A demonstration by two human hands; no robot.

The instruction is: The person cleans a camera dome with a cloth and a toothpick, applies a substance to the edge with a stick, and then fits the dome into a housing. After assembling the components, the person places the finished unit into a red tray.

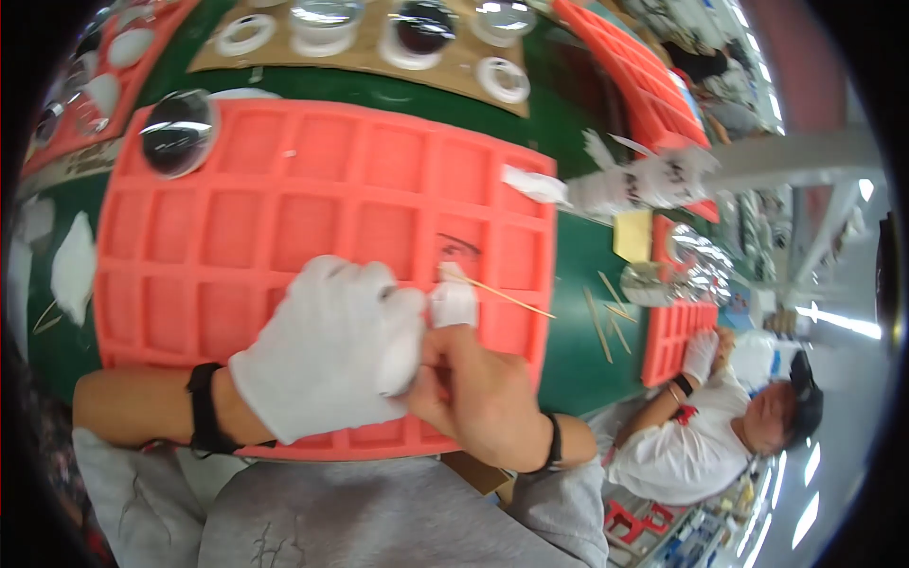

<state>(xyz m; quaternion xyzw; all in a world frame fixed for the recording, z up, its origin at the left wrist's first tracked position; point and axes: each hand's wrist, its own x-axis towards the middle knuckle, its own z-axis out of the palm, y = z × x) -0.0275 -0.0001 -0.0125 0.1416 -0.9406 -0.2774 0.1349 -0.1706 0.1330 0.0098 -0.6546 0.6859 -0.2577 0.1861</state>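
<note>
My left hand (331, 346), in a white glove, is closed in a fist over the lower middle of the red compartment tray (327, 360). My bare right hand (488, 393) presses against it, thumb and fingers pinched together at the glove's side. Whatever either hand holds is hidden between them. Just beyond my right knuckles is a crumpled white cloth or tissue piece (454, 301); I cannot tell whether it is held. A thin wooden stick (511, 298) slants from it over the tray's right edge. Dark marks (459, 248) show in a compartment above.
A dark glossy dome (178, 133) sits on the tray's far left corner. Beyond, cardboard (360, 59) carries clear and dark domes with white rings. Loose sticks (598, 324) lie right, near a paper-wrapped arm (644, 182). A co-worker (701, 426) works at another red tray (668, 336).
</note>
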